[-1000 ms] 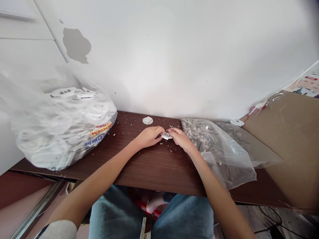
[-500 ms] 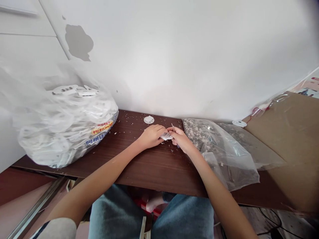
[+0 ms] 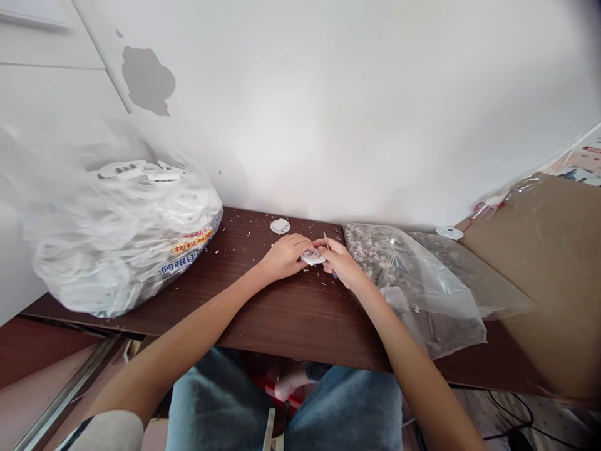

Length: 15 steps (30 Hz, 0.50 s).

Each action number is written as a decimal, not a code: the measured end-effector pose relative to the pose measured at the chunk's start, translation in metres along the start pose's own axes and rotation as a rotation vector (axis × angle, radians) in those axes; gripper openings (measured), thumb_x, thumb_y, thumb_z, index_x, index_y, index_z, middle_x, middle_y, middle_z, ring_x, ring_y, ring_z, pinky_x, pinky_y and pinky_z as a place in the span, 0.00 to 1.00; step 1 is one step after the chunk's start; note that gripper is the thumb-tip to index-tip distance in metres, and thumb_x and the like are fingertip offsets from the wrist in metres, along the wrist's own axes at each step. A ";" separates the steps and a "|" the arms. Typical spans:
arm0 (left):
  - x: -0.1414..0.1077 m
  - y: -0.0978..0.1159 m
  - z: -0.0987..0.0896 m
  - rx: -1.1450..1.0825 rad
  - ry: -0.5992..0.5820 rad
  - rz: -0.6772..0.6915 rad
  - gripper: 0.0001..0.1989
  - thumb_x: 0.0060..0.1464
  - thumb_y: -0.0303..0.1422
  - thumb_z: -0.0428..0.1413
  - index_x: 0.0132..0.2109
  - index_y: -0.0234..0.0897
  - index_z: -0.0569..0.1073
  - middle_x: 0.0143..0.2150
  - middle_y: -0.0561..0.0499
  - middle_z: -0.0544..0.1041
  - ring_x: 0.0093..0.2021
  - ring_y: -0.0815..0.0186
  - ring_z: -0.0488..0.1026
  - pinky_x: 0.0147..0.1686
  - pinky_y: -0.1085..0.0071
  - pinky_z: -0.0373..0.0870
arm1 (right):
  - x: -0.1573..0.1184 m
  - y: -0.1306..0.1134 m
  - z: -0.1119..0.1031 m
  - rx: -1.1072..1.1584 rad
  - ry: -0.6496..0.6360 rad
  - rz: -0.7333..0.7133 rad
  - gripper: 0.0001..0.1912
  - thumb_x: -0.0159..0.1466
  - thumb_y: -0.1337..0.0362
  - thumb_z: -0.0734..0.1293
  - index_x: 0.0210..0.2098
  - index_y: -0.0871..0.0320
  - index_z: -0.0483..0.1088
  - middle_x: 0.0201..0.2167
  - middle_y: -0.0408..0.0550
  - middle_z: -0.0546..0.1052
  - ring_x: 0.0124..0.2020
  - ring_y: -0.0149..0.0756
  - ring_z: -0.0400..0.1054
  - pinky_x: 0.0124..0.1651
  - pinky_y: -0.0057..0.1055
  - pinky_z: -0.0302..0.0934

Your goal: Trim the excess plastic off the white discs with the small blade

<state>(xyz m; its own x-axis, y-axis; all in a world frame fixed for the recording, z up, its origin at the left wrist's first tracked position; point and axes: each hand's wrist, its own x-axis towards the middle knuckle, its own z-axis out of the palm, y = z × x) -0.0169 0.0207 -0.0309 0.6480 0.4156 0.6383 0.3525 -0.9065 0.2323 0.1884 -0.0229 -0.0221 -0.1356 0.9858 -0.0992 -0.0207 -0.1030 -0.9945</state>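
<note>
Both hands meet over the middle of the brown table [image 3: 282, 313]. My left hand [image 3: 287, 255] is closed on a small white plastic piece [image 3: 312, 257], its fingers bent over the piece's left side. A slim tool [image 3: 327, 240] is pinched in my right hand [image 3: 344, 263], its thin shaft pointing up and a purple end showing below the palm. The right fingertips touch or nearly touch the white piece; which, I cannot tell. Just behind my left hand lies a round white disc [image 3: 280, 226] with small dark marks.
A big clear bag [image 3: 126, 250] full of white plastic parts stands at the left. To the right lies a clear bag [image 3: 375, 250] of small pale bits, beside a cardboard box [image 3: 539, 250]. A white ring [image 3: 449, 233] is by the box. White shavings dot the table.
Hardly anything differs. The white piece between my hands is turned slightly, and both hands keep their place.
</note>
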 end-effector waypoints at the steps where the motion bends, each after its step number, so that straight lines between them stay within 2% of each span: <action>1: 0.000 0.000 0.000 -0.001 0.010 -0.013 0.07 0.64 0.30 0.59 0.49 0.38 0.77 0.48 0.43 0.82 0.50 0.56 0.78 0.52 0.58 0.75 | 0.000 0.000 0.000 0.006 -0.002 0.000 0.20 0.60 0.52 0.71 0.47 0.56 0.70 0.25 0.36 0.64 0.20 0.25 0.50 0.24 0.27 0.42; 5: 0.000 0.001 0.000 0.046 0.018 -0.042 0.08 0.65 0.34 0.60 0.49 0.37 0.76 0.47 0.43 0.82 0.48 0.56 0.78 0.50 0.59 0.74 | 0.000 -0.001 -0.001 0.018 -0.008 0.011 0.19 0.60 0.53 0.72 0.47 0.56 0.70 0.24 0.35 0.64 0.20 0.25 0.50 0.24 0.27 0.41; 10: -0.002 -0.002 0.000 0.091 -0.047 0.019 0.06 0.68 0.34 0.57 0.48 0.38 0.77 0.50 0.42 0.82 0.50 0.56 0.78 0.52 0.57 0.74 | 0.001 0.003 0.000 0.022 -0.012 0.030 0.19 0.60 0.54 0.72 0.47 0.56 0.71 0.25 0.36 0.65 0.21 0.25 0.51 0.24 0.27 0.43; 15: -0.003 -0.006 0.001 -0.012 0.007 0.026 0.09 0.69 0.38 0.57 0.48 0.39 0.78 0.50 0.41 0.82 0.51 0.57 0.79 0.52 0.58 0.76 | -0.001 0.001 0.000 0.056 -0.044 0.012 0.21 0.60 0.53 0.72 0.48 0.55 0.70 0.28 0.37 0.67 0.21 0.24 0.50 0.23 0.27 0.43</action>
<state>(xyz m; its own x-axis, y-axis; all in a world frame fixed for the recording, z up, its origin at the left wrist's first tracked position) -0.0202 0.0248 -0.0343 0.6522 0.3915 0.6491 0.3275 -0.9178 0.2245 0.1885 -0.0237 -0.0228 -0.1800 0.9777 -0.1081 -0.0744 -0.1231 -0.9896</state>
